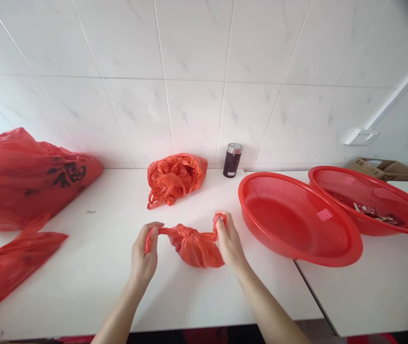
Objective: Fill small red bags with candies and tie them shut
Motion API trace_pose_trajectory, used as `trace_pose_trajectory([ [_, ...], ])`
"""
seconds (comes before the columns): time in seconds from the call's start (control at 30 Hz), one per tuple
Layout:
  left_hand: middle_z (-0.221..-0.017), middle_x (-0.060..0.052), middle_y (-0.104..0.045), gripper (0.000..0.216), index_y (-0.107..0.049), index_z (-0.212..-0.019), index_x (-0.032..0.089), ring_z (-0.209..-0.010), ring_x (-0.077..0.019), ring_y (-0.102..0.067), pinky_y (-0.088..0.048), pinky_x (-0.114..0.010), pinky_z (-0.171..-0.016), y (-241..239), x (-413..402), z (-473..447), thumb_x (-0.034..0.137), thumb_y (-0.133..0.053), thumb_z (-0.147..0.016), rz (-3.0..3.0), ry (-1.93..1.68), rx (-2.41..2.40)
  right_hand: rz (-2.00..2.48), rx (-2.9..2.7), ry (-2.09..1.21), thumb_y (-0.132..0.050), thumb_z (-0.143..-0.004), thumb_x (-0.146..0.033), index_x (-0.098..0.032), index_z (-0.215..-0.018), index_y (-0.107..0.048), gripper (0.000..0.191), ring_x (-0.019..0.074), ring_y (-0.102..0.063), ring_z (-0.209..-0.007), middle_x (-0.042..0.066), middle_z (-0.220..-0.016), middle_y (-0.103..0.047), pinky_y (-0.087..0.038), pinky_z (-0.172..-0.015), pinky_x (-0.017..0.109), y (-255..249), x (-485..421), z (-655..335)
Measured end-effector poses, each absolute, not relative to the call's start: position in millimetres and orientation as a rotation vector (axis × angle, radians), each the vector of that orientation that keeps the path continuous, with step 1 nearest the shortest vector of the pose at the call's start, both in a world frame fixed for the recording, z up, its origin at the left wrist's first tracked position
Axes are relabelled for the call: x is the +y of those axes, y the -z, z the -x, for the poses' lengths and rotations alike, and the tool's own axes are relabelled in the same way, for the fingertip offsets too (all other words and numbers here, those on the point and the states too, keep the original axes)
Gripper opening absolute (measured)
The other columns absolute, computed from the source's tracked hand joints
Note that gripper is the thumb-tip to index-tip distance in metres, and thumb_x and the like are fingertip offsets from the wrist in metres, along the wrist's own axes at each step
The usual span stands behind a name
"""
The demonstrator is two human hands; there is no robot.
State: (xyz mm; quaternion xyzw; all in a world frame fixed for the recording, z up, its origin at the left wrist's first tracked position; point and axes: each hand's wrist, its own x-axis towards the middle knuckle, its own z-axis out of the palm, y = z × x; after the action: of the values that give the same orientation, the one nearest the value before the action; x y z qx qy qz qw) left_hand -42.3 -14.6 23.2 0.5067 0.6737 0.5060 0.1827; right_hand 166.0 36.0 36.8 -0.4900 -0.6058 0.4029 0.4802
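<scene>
A small red plastic bag (200, 251) with something inside is just in front of me, over the white table (178, 306). Its neck is gathered into a knot, and the two handles stretch out to either side. My left hand (145, 251) is closed around the left handle. On the other side, my right hand (228, 239) grips the right handle, the plastic bunched in its fingers. What the bag contains is hidden. Behind it lies a crumpled heap of red plastic bags (177, 177).
Two red plastic baskets (282, 224) with perforated sides stand at the right; the farther one holds printed packets. A dark tumbler (233, 160) is by the tiled wall. Large red bags (27, 181) fill the left. A cardboard box (386, 169) sits at the far right.
</scene>
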Motion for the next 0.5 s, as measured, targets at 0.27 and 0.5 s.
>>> trace_pose_trajectory([
  [0.27,-0.067,0.002,-0.059,0.030,-0.045,-0.079,0.025,-0.061,-0.0167,-0.057,-0.046,-0.028,-0.063,-8.6,33.3,14.5,0.045,-0.030,-0.096,-1.636,-1.128,1.794,1.343,-2.060,-0.493,-0.036,-0.096,-0.037,-0.026,-0.106,-0.058,0.026,0.0230,-0.064,-0.070,0.004,-0.079,-0.068,-0.042,-0.064,0.032,-0.9,19.0,-148.8],
  [0.5,-0.064,0.001,-0.059,0.022,-0.045,-0.078,0.026,-0.060,-0.0185,-0.056,-0.036,-0.027,-0.058,-2.0,32.1,31.4,0.032,-0.030,-0.093,-1.762,-0.839,2.031,1.521,-2.122,-0.295,-0.036,-0.097,-0.039,-0.024,-0.104,-0.062,0.031,0.0213,-0.060,-0.057,0.004,-0.063,-0.065,-0.032,-0.055,0.028,6.5,53.6,-181.2],
])
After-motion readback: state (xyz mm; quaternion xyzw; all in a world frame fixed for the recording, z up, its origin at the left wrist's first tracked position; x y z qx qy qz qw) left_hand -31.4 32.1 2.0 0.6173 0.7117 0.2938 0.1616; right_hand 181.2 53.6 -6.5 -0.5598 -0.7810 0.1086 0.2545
